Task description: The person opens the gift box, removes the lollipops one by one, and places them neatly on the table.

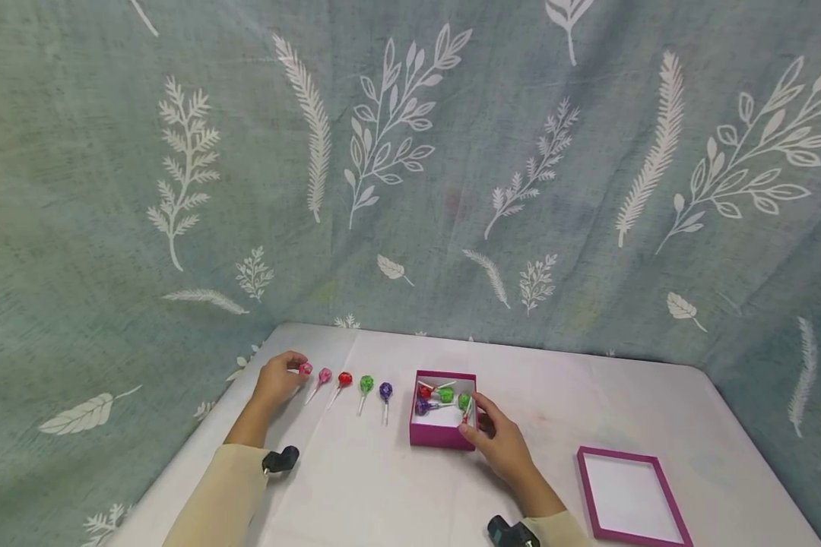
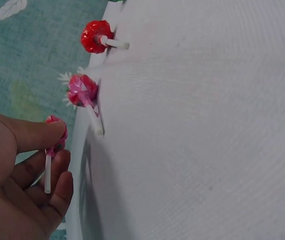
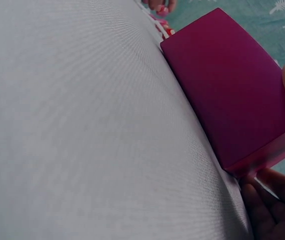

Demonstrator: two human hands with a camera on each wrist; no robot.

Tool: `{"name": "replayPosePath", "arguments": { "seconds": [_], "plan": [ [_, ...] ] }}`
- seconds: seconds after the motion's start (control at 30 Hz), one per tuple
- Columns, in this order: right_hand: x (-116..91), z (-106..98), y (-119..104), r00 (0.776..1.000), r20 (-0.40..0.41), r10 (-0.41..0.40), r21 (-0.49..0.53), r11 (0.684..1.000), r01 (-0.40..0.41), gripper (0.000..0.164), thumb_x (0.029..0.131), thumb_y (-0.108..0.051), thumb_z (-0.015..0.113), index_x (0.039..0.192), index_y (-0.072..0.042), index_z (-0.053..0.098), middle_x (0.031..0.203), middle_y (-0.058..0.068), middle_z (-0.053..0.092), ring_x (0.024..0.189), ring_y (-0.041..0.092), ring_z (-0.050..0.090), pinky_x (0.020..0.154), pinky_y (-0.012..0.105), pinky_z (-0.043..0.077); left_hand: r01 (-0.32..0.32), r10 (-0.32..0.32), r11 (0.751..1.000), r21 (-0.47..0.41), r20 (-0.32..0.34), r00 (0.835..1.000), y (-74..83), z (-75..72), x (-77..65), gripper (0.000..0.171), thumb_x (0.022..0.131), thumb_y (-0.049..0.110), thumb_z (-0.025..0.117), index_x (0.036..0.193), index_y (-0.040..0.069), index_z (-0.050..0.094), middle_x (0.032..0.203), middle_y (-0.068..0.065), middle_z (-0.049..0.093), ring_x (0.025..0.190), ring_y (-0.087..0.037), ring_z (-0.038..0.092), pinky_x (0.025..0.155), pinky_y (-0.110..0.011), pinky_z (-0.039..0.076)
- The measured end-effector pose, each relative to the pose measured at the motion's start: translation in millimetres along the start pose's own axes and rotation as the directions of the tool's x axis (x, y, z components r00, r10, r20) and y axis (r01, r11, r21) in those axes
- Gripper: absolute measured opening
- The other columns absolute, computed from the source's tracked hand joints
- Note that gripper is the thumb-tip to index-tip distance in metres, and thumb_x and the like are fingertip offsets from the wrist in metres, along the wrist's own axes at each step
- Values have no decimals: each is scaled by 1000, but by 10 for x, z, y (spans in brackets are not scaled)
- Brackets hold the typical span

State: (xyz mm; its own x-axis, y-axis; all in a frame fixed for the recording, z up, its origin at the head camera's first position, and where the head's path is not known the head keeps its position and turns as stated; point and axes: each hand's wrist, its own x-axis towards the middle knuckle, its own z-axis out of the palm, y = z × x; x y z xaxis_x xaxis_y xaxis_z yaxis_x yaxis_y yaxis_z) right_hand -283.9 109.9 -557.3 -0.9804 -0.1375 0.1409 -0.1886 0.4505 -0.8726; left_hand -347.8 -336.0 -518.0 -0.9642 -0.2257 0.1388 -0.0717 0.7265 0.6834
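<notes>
Lower left, the left hand [image 1: 278,380] pinches a pink lollipop [image 1: 305,368] (best kept light). Lower centre, the right hand [image 1: 503,447] grips the box [image 1: 441,435], sensibly steadying it.

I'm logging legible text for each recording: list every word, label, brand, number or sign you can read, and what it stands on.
No readable text in any view.
Lollipop wrappers: too small or blurred to tell whether they carry lettering.
Magenta box: none on the sides that show.
Magenta-rimmed lid: none visible.
Patterned cloth: white leaf prints, no words.
Wrist cameras: too small to tell.
</notes>
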Motion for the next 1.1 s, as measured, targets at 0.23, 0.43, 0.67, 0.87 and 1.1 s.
{"name": "replayPosePath", "arguments": {
  "seconds": [0.23,0.43,0.67,0.87,1.1],
  "plan": [
    [-4,-2,-4,1000,-3,4,1,1000,-4,70,84,-49,72,145,-28,46,136,13,56,117,29,58,96,50,45,17,-17,1000,17,-8,1000,-31,46,29,30,86,6,71,114,-1,62,115,-24,63,110,-42,54,92,-54,41],
    [-5,-5,-12,1000,-3,2,7,1000,-2,69,84,-47,73,145,-29,46,135,13,56,115,29,59,94,50,46,30,-29,999,23,-18,999,-28,84,27,30,86,8,73,112,-1,61,114,-25,63,110,-43,55,91,-54,42],
    [-19,-9,-10,1000,-3,2,-3,1000,-2,68,85,-46,72,145,-30,46,134,12,57,115,28,59,94,50,47,53,-52,998,31,-44,998,-5,136,-14,26,86,6,72,109,0,62,110,-24,64,102,-39,57,84,-50,46],
    [-9,-4,1,1000,-6,-8,-2,1000,8,67,85,-44,72,145,-31,46,134,11,57,114,28,59,93,49,47,63,-60,998,30,-69,996,-16,151,-6,28,87,6,71,112,0,61,112,-25,63,102,-38,58,83,-50,46],
    [4,4,22,1000,-3,2,-6,1000,-2,67,85,-46,72,145,-33,45,135,11,56,115,28,58,93,50,47,103,-102,995,9,-95,990,-58,170,4,39,86,6,72,121,-1,58,120,-25,61,111,-41,56,89,-51,46]
  ]
}}
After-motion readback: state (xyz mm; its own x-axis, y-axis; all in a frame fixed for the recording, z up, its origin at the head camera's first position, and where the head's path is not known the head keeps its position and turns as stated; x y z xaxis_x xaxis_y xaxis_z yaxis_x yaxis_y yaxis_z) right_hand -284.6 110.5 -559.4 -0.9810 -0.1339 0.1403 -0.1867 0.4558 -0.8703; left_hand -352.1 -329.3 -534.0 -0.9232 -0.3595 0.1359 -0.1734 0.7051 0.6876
